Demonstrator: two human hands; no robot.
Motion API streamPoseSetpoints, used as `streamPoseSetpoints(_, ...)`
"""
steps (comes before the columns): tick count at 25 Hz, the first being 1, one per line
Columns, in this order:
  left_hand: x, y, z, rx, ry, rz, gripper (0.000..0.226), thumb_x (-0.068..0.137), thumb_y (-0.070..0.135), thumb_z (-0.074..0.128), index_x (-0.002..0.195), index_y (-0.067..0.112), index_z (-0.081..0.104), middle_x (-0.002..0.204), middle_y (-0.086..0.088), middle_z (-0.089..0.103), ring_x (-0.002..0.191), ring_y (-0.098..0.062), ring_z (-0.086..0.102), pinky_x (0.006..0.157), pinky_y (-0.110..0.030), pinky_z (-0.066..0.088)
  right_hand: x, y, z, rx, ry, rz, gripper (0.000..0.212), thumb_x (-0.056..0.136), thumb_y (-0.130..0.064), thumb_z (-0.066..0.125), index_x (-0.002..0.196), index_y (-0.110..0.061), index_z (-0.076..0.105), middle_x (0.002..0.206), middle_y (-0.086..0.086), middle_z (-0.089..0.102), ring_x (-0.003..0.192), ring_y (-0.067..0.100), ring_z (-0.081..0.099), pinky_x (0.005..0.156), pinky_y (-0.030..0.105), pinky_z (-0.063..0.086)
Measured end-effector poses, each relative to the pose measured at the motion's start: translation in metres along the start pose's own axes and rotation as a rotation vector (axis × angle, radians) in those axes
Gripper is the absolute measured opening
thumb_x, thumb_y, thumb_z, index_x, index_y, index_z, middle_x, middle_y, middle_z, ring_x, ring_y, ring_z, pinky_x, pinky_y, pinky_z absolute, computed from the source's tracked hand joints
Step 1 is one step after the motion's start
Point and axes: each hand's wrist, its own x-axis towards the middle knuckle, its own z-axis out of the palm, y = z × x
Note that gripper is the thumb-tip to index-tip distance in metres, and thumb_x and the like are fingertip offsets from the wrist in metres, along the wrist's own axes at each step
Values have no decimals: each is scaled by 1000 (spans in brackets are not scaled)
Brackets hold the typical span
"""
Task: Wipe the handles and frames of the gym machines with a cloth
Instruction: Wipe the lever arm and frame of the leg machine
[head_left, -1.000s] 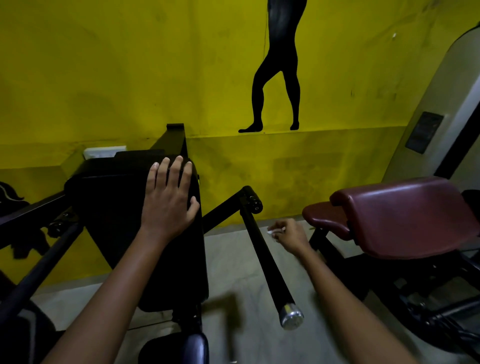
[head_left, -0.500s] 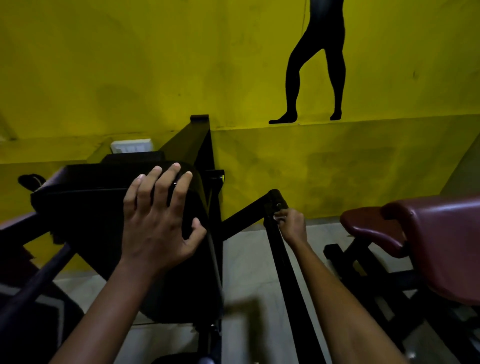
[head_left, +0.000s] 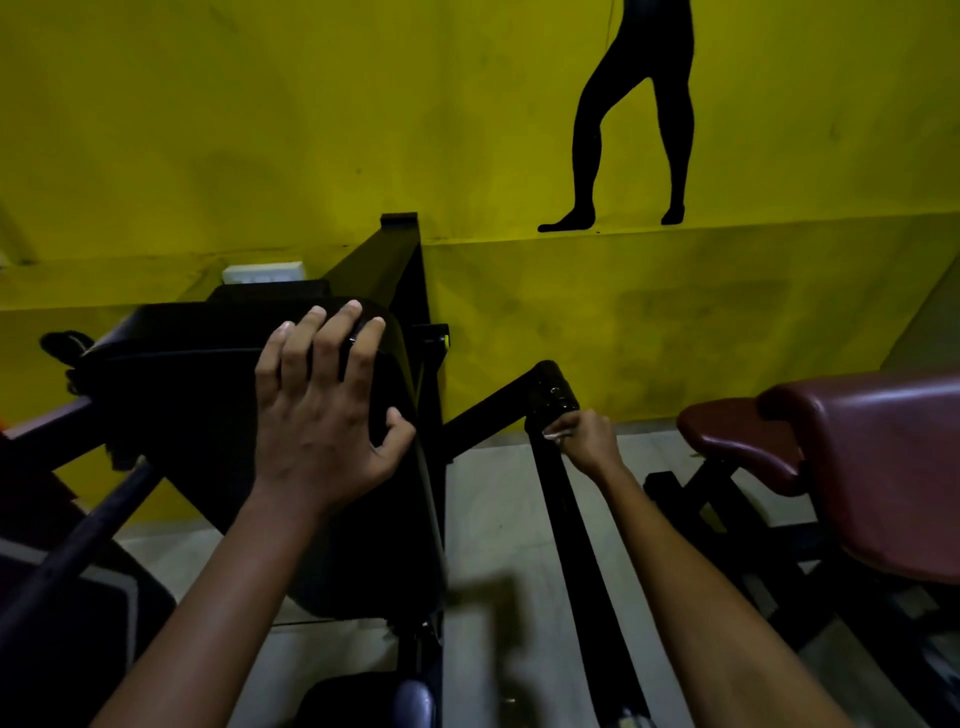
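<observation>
My left hand (head_left: 327, 415) rests on the top of the black padded backrest (head_left: 208, 405) of a gym machine, fingers spread and bent over its upper edge. My right hand (head_left: 584, 441) grips a small white cloth (head_left: 557, 434) and holds it against the upper end of the black handle bar (head_left: 571, 545), just below the joint (head_left: 553, 389) where the bar meets the slanted frame arm. Most of the cloth is hidden inside the fist.
A maroon padded bench (head_left: 857, 467) on a black frame stands close on the right. Another black bar (head_left: 78, 551) runs along the left. The yellow wall (head_left: 260, 130) with a black leg silhouette is right behind the machine. Grey floor lies below.
My right hand has moved from free air beside the bar up to its top end and now presses the cloth on it. The view has shifted left and closer. My left hand stays on the pad.
</observation>
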Motion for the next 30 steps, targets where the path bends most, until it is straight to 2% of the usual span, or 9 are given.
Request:
streamPoseSetpoints(5, -1, 0, -6, -17, -39, -4, 73, 70, 38, 55, 135, 7, 43, 140, -17, 41, 130, -36, 32, 112, -47, 20, -47, 12, -21, 180, -97, 19, 17, 77, 4, 69, 84, -9, 77, 90, 12, 73, 89, 21, 68, 80, 43, 57)
streamPoseSetpoints(7, 0, 0, -6, -27, -55, -13, 72, 70, 37, 53, 135, 6, 43, 140, -17, 41, 130, -37, 32, 113, -47, 18, -64, 13, -29, 188, -153, -4, 14, 76, 5, 70, 82, -5, 77, 85, 13, 73, 84, 22, 68, 76, 42, 58)
streamPoseSetpoints(10, 0, 3, -10, -46, -98, -28, 72, 72, 35, 51, 137, 6, 40, 141, -19, 40, 132, -38, 30, 116, -47, 13, -95, 8, -43, 148, -210, -43, 21, 73, 11, 67, 78, -6, 76, 74, 8, 71, 75, 18, 66, 72, 42, 58)
streamPoseSetpoints(14, -3, 5, -14, -72, -162, -18, 73, 75, 33, 50, 141, 5, 34, 146, -21, 33, 138, -40, 24, 118, -49, 8, -136, 2, -61, 186, -321, -24, 22, 73, 15, 65, 75, -5, 75, 65, 0, 69, 64, 13, 66, 65, 33, 56)
streamPoseSetpoints(17, -5, 4, -17, -95, -185, 6, 75, 77, 26, 58, 144, 6, 31, 149, -22, 29, 140, -41, 20, 118, -51, 9, -168, 0, -74, 208, -398, 6, 26, 74, 14, 66, 71, -10, 74, 59, -3, 69, 62, 11, 66, 62, 30, 53)
streamPoseSetpoints(22, -10, 2, -22, -119, -200, 26, 80, 75, 23, 65, 145, 6, 30, 150, -23, 28, 142, -41, 18, 118, -51, 11, -210, -5, -92, 235, -510, 59, 19, 73, 8, 73, 72, -11, 75, 75, 10, 72, 78, 27, 69, 63, 27, 54)
streamPoseSetpoints(25, -10, 1, -24, -118, -201, 33, 81, 74, 22, 65, 145, 6, 30, 150, -23, 29, 141, -41, 19, 117, -51, 12, -224, -11, -103, 234, -635, 118, 17, 72, 7, 74, 74, -10, 75, 86, 12, 73, 89, 30, 69, 63, 24, 55)
streamPoseSetpoints(28, -10, 1, -23, -112, -190, 39, 81, 74, 23, 65, 145, 6, 31, 149, -22, 29, 141, -41, 20, 117, -50, 13, -228, -20, -115, 211, -801, 192, 20, 73, 10, 72, 78, -9, 75, 89, 11, 73, 81, 22, 69, 64, 23, 55)
streamPoseSetpoints(30, -10, 1, -22, -100, -179, 40, 80, 74, 23, 65, 145, 7, 31, 149, -22, 30, 140, -41, 21, 117, -50, 13, -223, -28, -120, 156, -928, 230, 20, 75, 10, 70, 84, -8, 74, 83, 9, 72, 71, 15, 68, 62, 20, 54)
